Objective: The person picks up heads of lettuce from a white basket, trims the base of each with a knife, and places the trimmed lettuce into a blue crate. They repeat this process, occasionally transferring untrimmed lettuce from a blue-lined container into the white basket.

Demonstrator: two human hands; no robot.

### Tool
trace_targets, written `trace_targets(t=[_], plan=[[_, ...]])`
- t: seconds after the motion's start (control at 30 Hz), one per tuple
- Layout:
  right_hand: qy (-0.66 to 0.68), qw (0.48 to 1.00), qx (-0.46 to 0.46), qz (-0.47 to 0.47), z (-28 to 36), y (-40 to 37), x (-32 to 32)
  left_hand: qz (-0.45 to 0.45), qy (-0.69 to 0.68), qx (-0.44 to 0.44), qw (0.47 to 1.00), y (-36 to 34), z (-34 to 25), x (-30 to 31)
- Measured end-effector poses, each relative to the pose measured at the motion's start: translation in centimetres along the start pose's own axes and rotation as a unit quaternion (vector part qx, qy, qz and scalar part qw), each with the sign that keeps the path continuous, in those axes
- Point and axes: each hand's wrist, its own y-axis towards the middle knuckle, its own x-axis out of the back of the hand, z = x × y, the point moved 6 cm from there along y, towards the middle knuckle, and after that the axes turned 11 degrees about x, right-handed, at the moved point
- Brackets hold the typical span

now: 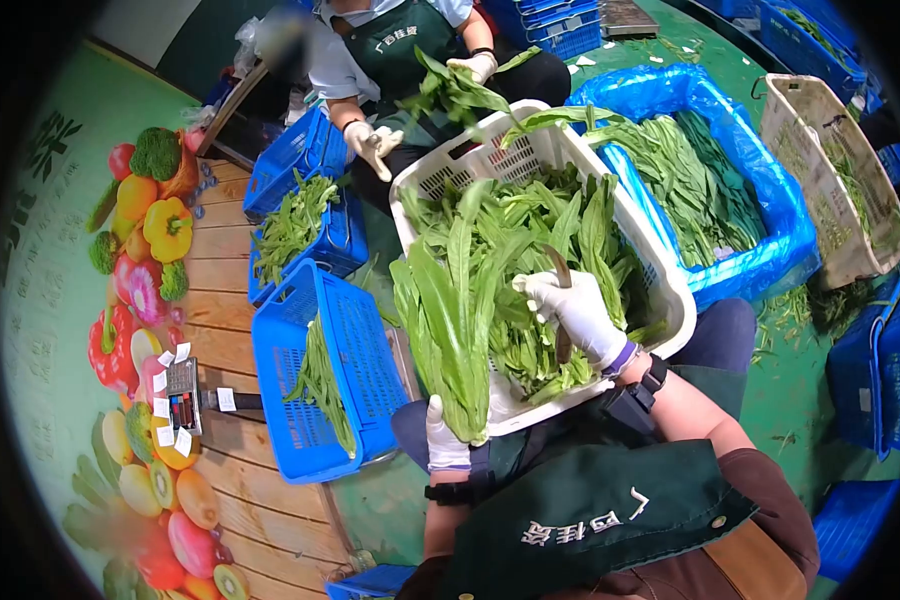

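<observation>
My left hand [448, 440], in a white glove, is closed around the base of a bunch of long-leaf lettuce [445, 330]. Its leaves point away from me over the near left side of a white crate [680, 300]. In my gloved right hand [580, 315] is a slim, curved, brownish tool that looks like a knife [563, 345]; the fingers hide its middle. That hand is above the loose lettuce [580, 225] heaped in the crate.
Across the crate sits a co-worker in a green apron [400, 45], holding greens in one gloved hand [475, 66]. A blue-lined crate [790, 230] of lettuce stands at right. Blue baskets [280, 400] with some leaves are at left, beside a wooden surface [230, 350].
</observation>
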Motion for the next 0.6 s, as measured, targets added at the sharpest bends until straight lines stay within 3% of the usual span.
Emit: trace_targets(t=[0.07,0.13,0.23,0.27,0.33,0.4,0.5,0.6], plan=[[-0.036,0.998,-0.046,0.010,1.2,0.7,0.2,-0.005,0.069,-0.029,0.997,-1.0,-0.6,0.7],[-0.049,0.997,-0.058,0.035,1.5,2.0,0.5,0.014,0.060,-0.005,0.998,-2.3,-0.8,0.6],[-0.154,0.975,0.102,0.122,3.1,2.7,0.5,-0.004,0.127,-0.012,0.992,-3.8,-1.6,-1.5],[-0.153,0.975,0.102,0.121,4.0,2.4,1.3,-0.004,0.129,-0.011,0.992,-4.1,-1.7,-2.1],[-0.124,0.959,0.017,0.252,4.0,1.3,1.1,-0.037,0.131,-0.018,0.991,-4.6,-2.1,-2.9],[-0.080,0.964,-0.018,0.253,4.0,0.4,0.8,-0.031,0.145,-0.017,0.989,-4.9,-2.4,-3.8],[0.085,0.983,-0.063,0.149,4.1,-0.1,0.5,-0.006,0.168,0.005,0.986,-4.7,-2.4,-4.2],[0.141,0.969,-0.098,0.176,2.1,0.2,-0.1,0.017,0.194,0.023,0.981,-4.5,-2.2,-3.9]])
